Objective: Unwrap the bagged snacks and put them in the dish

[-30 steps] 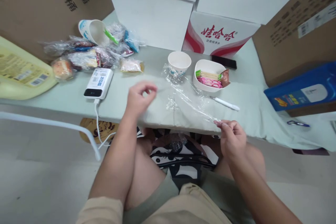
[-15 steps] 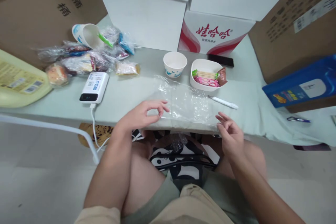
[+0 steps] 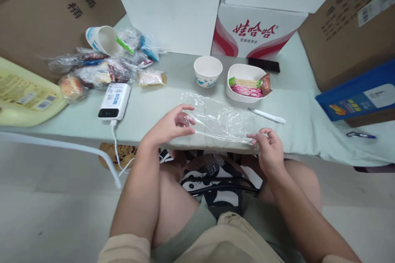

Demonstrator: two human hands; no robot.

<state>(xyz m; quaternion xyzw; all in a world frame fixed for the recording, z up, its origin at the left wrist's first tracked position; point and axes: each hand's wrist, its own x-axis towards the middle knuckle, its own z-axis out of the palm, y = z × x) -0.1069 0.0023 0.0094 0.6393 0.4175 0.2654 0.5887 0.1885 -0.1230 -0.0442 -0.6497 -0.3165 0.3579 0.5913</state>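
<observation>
A clear plastic bag (image 3: 219, 119) lies flat and slightly wrinkled near the table's front edge, between my two hands. At its left end is my left hand (image 3: 171, 125), thumb and fingers apart around the bag's edge without gripping it. My right hand (image 3: 269, 150) has thumb and forefinger pinched on the bag's front right corner. Beyond that corner rests a white-handled craft knife (image 3: 268, 116). Behind the bag stand a white paper cup (image 3: 207, 72) with a blue print and a white bowl (image 3: 243, 95) holding wooden sticks and pink packets.
On the left are a white power bank (image 3: 115, 100) with a cable, several wrapped snacks (image 3: 95, 74), a tipped paper cup (image 3: 101, 41) and a yellow jug (image 3: 31, 94). A black phone (image 3: 264, 65) lies behind the bowl. Cardboard boxes (image 3: 345, 28) and white boxes (image 3: 166, 12) line the back.
My left hand has spread its thumb and fingers at the bag's left end. My right hand has moved slightly left and pinched the front right corner. The view has shifted a little.
</observation>
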